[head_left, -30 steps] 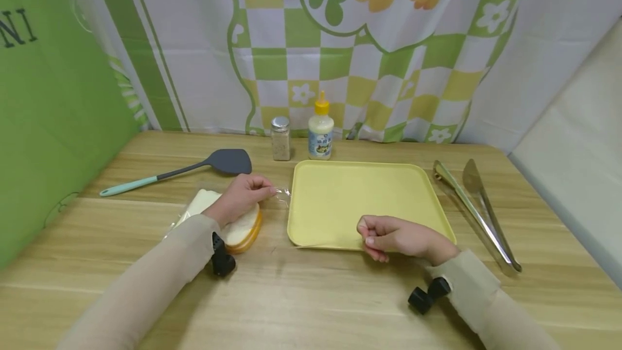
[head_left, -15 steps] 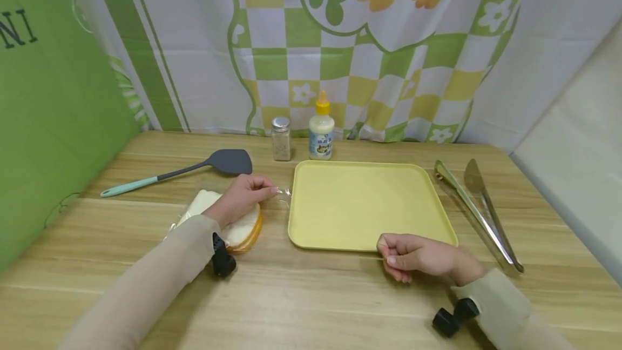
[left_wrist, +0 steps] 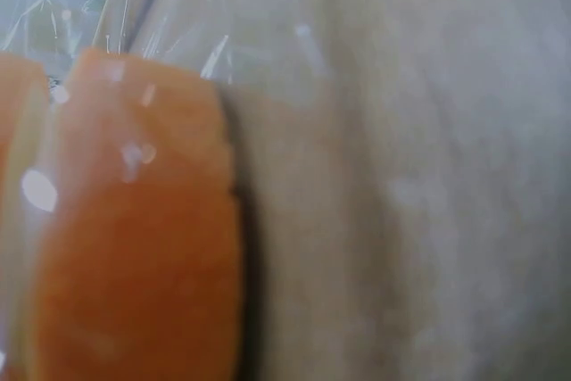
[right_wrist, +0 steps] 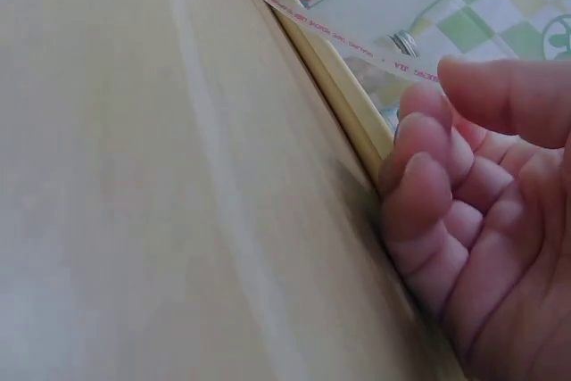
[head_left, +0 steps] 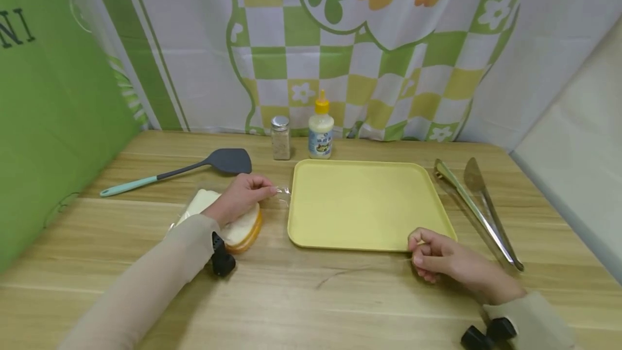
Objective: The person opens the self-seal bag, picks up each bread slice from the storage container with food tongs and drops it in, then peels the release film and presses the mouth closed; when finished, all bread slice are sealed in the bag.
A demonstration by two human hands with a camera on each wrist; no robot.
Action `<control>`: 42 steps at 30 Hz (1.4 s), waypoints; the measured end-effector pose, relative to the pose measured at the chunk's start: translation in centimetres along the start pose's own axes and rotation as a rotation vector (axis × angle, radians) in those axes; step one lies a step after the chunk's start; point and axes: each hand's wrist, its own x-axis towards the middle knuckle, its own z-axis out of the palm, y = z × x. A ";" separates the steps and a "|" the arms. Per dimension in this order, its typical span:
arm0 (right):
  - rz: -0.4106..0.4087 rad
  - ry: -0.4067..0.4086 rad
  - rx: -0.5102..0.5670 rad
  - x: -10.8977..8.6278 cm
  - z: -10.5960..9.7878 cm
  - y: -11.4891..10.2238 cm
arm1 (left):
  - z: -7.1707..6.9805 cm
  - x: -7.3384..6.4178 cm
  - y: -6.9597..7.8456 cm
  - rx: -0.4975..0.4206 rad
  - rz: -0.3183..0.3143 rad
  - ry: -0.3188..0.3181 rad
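Note:
My left hand (head_left: 242,196) pinches the gathered end of a clear plastic bag (head_left: 283,192) and lies over the sliced bread (head_left: 249,231) inside it. Up close in the left wrist view, the orange crust (left_wrist: 143,229) shows behind shiny film. At the tray's front right corner, my right hand (head_left: 449,258) has curled fingers. It pinches a thin clear tear strip (right_wrist: 335,40) with small red print between thumb and forefinger. The strip trails off toward the left hand in the right wrist view; in the head view only a faint line shows.
A yellow tray (head_left: 362,204) lies mid-table. Behind it stand a shaker (head_left: 281,139) and a yellow-capped squeeze bottle (head_left: 320,134). A grey turner (head_left: 230,161) lies at the back left, metal tongs (head_left: 478,212) at the right. A patterned curtain (head_left: 340,58) hangs behind.
My right hand has moved right along the tray's front edge, drawing the strip away from the bag. My left hand has stayed in place on the bag.

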 end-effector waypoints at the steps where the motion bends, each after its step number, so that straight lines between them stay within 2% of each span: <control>1: 0.011 0.020 -0.014 -0.3 -0.1 -0.1 | 0.0 0.0 0.1 -0.004 0.001 -0.001; 3: 0.028 0.066 -0.056 -0.9 -0.2 -0.1 | 0.0 0.0 0.1 -0.006 0.005 0.000; 9: 0.212 0.255 -0.164 -1.8 0.0 -0.5 | 0.2 0.0 0.3 -0.037 0.016 0.009; 13: 0.249 0.284 -0.232 -2.0 0.1 -0.7 | 0.2 0.0 0.5 -0.063 0.022 0.012; 18: 0.227 0.291 -0.292 -2.1 -0.1 -1.1 | 0.3 0.1 0.6 -0.069 0.027 0.010; 26: 0.146 0.391 -0.264 -1.5 -0.8 -2.8 | 0.1 0.2 0.7 -0.051 0.040 0.004; 30: 0.100 0.388 -0.266 -0.8 -0.9 -3.9 | 0.0 0.0 0.6 -0.022 0.041 0.019; 37: 0.035 0.375 -0.235 0.7 -0.6 -4.8 | 0.2 -0.5 0.8 -0.038 0.019 0.126; 42: 0.029 0.372 -0.233 1.9 -0.2 -5.0 | 0.0 -0.9 2.6 -0.054 0.015 0.200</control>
